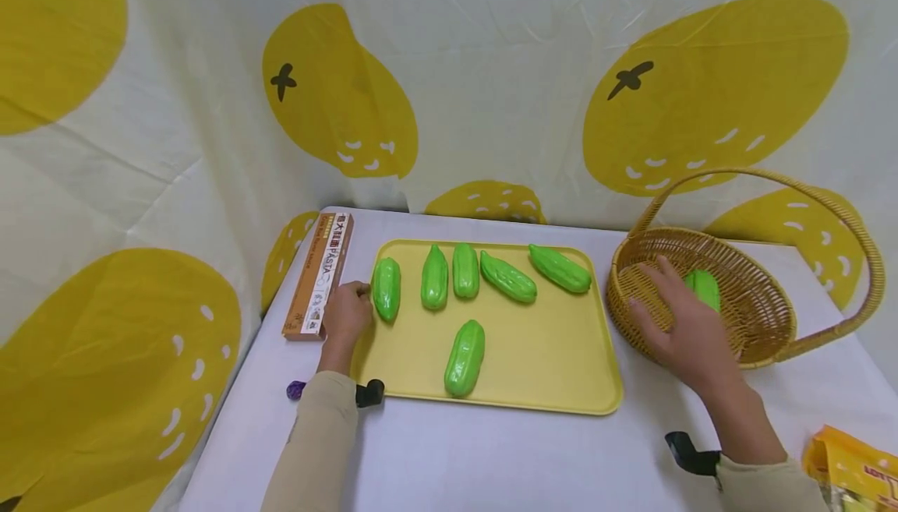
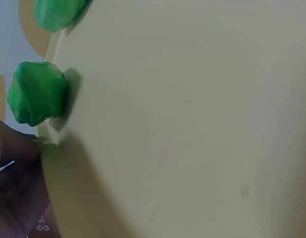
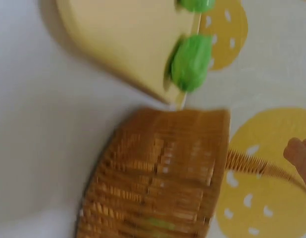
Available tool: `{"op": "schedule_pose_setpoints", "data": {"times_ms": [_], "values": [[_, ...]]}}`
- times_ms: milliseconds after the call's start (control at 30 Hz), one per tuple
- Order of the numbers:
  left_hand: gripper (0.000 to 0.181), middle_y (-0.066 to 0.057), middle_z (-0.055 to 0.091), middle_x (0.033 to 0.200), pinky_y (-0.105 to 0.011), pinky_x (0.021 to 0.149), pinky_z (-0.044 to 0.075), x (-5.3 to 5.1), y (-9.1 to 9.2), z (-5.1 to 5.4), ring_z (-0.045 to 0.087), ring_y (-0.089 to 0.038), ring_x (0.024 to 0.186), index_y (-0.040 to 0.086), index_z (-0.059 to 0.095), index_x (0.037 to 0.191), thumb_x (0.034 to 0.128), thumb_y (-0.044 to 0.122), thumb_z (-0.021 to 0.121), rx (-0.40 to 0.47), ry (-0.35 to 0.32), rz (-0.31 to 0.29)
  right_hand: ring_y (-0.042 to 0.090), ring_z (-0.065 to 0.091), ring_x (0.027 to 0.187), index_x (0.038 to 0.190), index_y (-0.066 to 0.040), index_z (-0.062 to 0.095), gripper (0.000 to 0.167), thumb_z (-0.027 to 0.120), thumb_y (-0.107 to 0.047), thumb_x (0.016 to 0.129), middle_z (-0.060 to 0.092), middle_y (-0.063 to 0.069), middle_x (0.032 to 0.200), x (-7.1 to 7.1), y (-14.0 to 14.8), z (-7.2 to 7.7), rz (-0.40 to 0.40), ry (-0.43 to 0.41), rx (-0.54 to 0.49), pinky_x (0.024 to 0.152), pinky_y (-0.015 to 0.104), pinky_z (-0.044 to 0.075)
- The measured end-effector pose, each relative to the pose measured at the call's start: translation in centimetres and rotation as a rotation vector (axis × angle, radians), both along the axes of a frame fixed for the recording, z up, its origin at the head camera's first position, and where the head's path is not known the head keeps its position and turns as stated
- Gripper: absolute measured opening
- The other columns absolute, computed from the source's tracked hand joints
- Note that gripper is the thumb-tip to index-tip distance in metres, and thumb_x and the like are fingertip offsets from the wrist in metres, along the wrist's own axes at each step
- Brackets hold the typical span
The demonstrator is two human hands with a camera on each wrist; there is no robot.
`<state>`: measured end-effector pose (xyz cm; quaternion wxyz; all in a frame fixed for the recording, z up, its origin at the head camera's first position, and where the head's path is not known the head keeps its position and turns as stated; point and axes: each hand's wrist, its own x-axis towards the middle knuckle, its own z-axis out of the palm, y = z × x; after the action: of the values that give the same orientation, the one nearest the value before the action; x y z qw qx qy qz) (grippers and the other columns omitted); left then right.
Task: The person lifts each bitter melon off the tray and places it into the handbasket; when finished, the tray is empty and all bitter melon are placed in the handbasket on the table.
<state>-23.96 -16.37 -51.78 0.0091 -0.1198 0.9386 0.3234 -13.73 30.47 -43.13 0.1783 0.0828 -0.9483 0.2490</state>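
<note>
At the left rim of a yellow tray [image 1: 540, 364], my left hand [image 1: 348, 311] pinches the edge between thumb and fingers. The left wrist view shows those fingertips [image 2: 31, 146] at the rim, close to a green bitter melon [image 2: 38, 93]. Several glossy, ridged bitter melons lie on the tray, most along its far side, with one bitter melon [image 1: 464, 358] nearer the front. Over a wicker basket [image 1: 765, 286], my right hand [image 1: 691, 333] hovers with fingers spread and holding nothing. Partly hidden behind it, another bitter melon [image 1: 704, 288] lies inside the basket.
A pasta box [image 1: 319, 277] lies left of the tray. The basket's tall handle [image 1: 838, 212] arches over its right side. A yellow packet [image 1: 852, 465] sits at the lower right, and a small purple object [image 1: 295, 390] is beside the left sleeve. A lemon-patterned curtain [image 1: 491, 91] hangs behind.
</note>
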Motion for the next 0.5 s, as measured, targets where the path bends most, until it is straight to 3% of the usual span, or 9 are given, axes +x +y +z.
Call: {"op": "schedule_pose_setpoints", "data": {"times_ms": [267,333,500], "values": [[0.033,-0.019,0.067,0.134,-0.053,0.094,0.053,0.0,0.1,-0.2,0.063,-0.041,0.124,0.004,0.068,0.129,0.1019,0.011,0.050,0.017,-0.019,0.015,0.056,0.049,0.134,0.146,-0.002,0.052,0.060,0.072,-0.025,0.094,0.042,0.031,0.156,0.7,-3.1,-1.4,0.108,-0.016,-0.027,0.098,0.071,0.043],[0.033,-0.019,0.068,0.133,-0.054,0.094,0.053,0.0,0.1,-0.3,0.063,-0.041,0.124,0.004,0.068,0.128,0.1014,0.011,0.051,0.012,-0.013,0.014,0.053,0.056,0.127,0.145,-0.002,0.053,0.062,0.074,-0.024,0.092,0.043,0.032,0.154,0.9,-3.9,-2.0,0.138,-0.023,-0.031,0.096,0.068,0.048],[0.032,-0.018,0.069,0.132,-0.054,0.092,0.054,-0.1,0.0,-0.1,0.064,-0.041,0.122,0.005,0.070,0.127,0.0993,0.010,0.053,-0.016,-0.002,0.014,0.048,0.064,0.121,0.150,-0.003,0.046,0.069,0.076,-0.026,0.092,0.041,0.032,0.156,1.2,-6.2,-3.4,0.206,-0.146,-0.094,0.090,0.055,0.057]]}}
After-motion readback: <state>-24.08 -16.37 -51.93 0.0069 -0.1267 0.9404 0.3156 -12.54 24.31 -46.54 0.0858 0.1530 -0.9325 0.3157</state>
